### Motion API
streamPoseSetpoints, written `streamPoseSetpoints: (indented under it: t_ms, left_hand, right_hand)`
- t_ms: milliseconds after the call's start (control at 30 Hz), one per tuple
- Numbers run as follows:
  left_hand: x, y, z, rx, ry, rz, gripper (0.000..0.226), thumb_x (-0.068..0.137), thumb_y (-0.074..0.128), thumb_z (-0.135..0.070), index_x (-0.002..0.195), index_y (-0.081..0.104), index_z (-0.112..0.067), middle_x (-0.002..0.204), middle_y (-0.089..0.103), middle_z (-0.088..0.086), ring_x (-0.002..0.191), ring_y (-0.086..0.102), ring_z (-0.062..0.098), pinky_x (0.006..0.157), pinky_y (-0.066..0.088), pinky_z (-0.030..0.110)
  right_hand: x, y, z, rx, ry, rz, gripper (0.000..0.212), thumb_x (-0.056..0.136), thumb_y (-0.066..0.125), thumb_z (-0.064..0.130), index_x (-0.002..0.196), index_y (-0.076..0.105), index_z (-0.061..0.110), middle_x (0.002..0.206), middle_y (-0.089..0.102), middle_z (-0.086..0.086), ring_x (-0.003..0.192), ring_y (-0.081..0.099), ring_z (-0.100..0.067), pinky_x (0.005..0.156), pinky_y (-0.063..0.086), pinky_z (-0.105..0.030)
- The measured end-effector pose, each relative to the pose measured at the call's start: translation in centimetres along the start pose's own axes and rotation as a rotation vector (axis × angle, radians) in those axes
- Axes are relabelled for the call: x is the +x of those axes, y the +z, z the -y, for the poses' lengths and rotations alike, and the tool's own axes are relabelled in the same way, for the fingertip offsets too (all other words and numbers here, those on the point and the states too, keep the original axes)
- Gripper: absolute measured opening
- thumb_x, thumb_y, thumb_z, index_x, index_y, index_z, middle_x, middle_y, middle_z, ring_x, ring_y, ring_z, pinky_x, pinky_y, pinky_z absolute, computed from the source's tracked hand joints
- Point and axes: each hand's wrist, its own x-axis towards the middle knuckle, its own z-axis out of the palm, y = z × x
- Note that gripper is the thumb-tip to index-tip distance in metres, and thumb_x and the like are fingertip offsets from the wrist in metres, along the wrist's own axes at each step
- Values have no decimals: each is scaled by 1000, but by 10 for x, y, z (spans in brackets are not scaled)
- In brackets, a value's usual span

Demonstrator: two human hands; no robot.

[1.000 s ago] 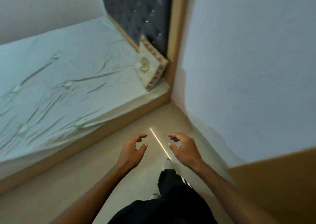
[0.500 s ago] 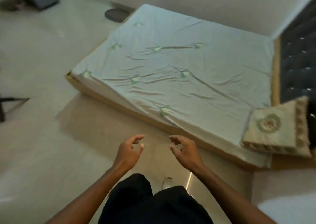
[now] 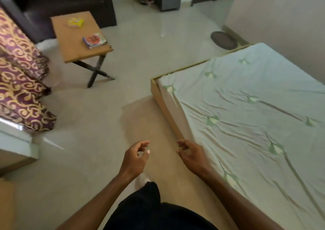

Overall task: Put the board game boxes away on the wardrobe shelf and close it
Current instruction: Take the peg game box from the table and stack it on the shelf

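- Upper left of the frame: a small wooden tabletop (image 3: 73, 48) on crossed dark legs carries the task's things. A flat stack of colourful boxes (image 3: 95, 40) lies near its right-hand edge. A small yellow box (image 3: 76, 22) sits apart from it, toward the far side.
- Lower centre: the left hand (image 3: 135, 157) and right hand (image 3: 191, 155) are held out before the body and apart from each other. Their fingers are loosely curled, with nothing in either. Both are well apart from the tabletop, with bare floor between.
- Right of the frame: the bed (image 3: 246, 106) with a pale, rumpled sheet. Left edge: purple-and-gold patterned fabric (image 3: 19, 82). No wardrobe in view.
- Handling, my judgement: the stack looks like thin card. That means light and stiff across the flat, but the lids may lift or slide. The printed faces seem glossy, so box may slip on box.
- Where to take hold: at two opposite ends of the stack, one hand each side, thumbs on top and fingers under the lowest box, so the pile is clamped as one. Its nearness to the tabletop's edge should let fingers slip beneath.
- Yellow box: small, probably light. I cannot tell whether it is card or a wrapped packet. One hand across its width would do, or it could ride on top of the stack.
- Risk: a tilted pile shedding its top box, so carry it level.
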Motion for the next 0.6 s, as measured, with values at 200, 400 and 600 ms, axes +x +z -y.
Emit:
streamPoseSetpoints:
  t_ms: [200,400,600]
  left_hand:
    - [119,-80,-11,-59,-45,-134,28,88,63,-17,114,63,-30,111,66,-15,101,60,2,84,47,23]
    - [231,-141,-26,-131,-76,-262,26,87,64,-14,111,67,-25,107,68,-13,94,62,4,85,52,28]
    - [372,-206,-38,-146,-90,-336,25,88,63,-15,111,66,-26,108,67,-15,95,62,1,86,52,28]
  right_hand:
    - [156,36,74,2,-94,66,29,83,70,25,112,67,23,95,65,15,87,63,-4,83,53,-29]
    - [292,70,137,25,-149,158,33,84,69,25,116,66,24,98,67,13,87,62,-2,79,47,-14]
    - [457,107,196,44,-210,254,32,87,66,27,119,63,24,102,66,12,91,61,-2,83,51,-23]
